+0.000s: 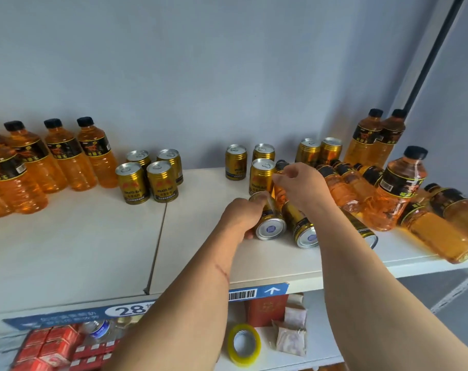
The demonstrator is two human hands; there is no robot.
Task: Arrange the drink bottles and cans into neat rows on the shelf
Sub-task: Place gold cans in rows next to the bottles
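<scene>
1. the left hand (243,215) grasps a gold can (267,220) lying on its side on the white shelf (93,250); the fingers curl over the can's body, and its silver base faces the camera, so its long axis runs front to back.
2. just right of it a second fallen can (301,227) lies nearly parallel, base also toward the camera, and a third fallen can (361,228) is partly hidden behind the right forearm.
3. the right hand (302,186) hovers above the fallen cans with fingers loosely curled; whether it pinches anything, i cannot tell.
4. beside that hand an upright can (262,175) stands, with two more upright cans behind it near the wall.
5. a block of four upright cans (150,175) stands at centre left, and upright orange bottles (61,156) with black caps stand in a row at far left.
6. at right, several orange bottles lie toppled (342,183), caps toward the wall, beside a tilted bottle (398,188) and two upright ones (372,137) in the corner.
7. the shelf below holds a roll of yellow tape (243,344).
</scene>
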